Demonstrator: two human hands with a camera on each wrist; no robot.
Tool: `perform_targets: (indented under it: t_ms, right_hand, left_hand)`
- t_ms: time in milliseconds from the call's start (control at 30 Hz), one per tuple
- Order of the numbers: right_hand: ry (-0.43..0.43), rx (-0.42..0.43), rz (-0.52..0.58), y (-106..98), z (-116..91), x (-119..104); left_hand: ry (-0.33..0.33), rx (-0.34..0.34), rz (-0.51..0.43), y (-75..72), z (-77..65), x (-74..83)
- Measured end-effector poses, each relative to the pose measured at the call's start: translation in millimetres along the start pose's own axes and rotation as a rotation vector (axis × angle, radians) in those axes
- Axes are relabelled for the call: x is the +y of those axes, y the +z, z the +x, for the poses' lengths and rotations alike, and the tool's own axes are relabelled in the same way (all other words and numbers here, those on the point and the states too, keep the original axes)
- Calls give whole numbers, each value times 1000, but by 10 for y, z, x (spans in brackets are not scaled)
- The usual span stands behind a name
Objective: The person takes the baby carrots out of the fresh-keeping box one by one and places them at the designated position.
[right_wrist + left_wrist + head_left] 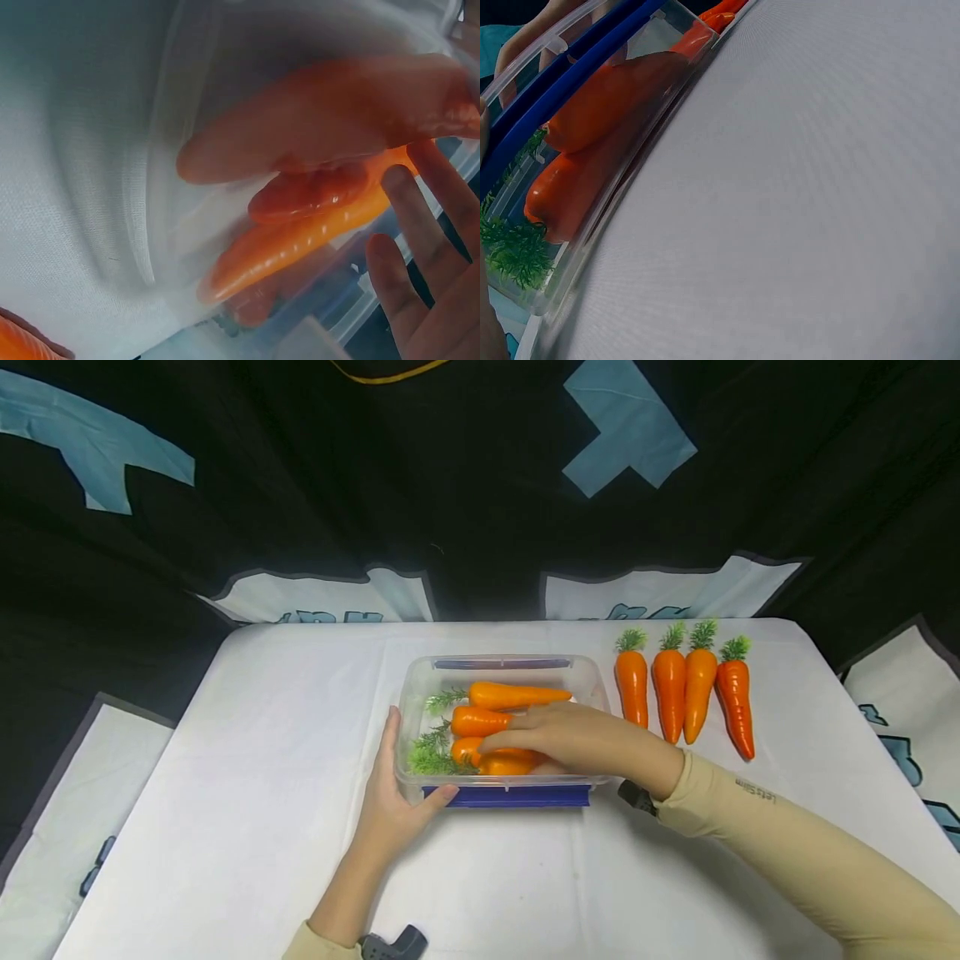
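A clear plastic container (pixel 592 689) with blue clips holds several orange toy carrots with green tops. One carrot (pixel 513 695) lies along the back; another carrot (pixel 504 766) lies by the front wall. My left hand (pixel 390 806) rests against the container's front left corner, fingers along the left wall and thumb on the front edge by the blue clip (pixel 517 796). Reaching inside from the right, my right hand (pixel 566 732) touches the carrots with extended fingers. The right wrist view shows its fingers (pixel 420 225) spread above the carrots; its thumb is out of sight there.
To the container's right, several more carrots (pixel 701 689) lie in a row, tops to the back. White cloth (pixel 225 827) covers the table. A black curtain (pixel 480 510) with blue patches hangs behind it.
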State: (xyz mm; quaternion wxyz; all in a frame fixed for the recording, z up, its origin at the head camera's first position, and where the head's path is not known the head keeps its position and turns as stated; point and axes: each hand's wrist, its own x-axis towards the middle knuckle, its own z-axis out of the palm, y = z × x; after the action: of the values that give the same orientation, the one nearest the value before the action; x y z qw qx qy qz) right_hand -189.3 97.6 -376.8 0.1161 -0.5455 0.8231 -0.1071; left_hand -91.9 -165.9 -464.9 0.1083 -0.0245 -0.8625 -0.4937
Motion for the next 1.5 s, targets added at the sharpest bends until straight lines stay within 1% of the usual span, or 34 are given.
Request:
perform_targets:
  t_ms: [167, 367, 500, 667, 800, 1000, 1067, 1167, 1367, 1500]
  right_hand:
    - [15, -19, 24, 9, 27, -17]
    - [-4, -19, -44, 12, 32, -34]
    - [8, -26, -42, 17, 34, -38]
    - [4, -33, -81, 26, 30, -25]
    - [-17, -43, -128, 22, 35, -22]
    - [-108, -39, -203, 24, 43, -46]
    - [-127, -43, -223, 25, 36, -54]
    - [-111, -69, -211, 24, 28, -61]
    - [-34, -157, -167, 17, 35, -73]
    - [-29, -156, -166, 24, 63, -78]
  left_hand:
    - [7, 4, 8, 1, 2, -3]
    - [12, 4, 7, 4, 4, -13]
    - [19, 6, 0, 3, 8, -18]
    - [22, 8, -3, 0, 13, -10]
    - [20, 9, -5, -1, 11, -4]
    - [13, -4, -2, 0, 5, -11]
    - [14, -7, -2, -1, 4, -11]
    - [18, -6, 0, -4, 5, -6]
    - [23, -5, 2, -5, 5, -10]
    - [29, -2, 5, 2, 8, -16]
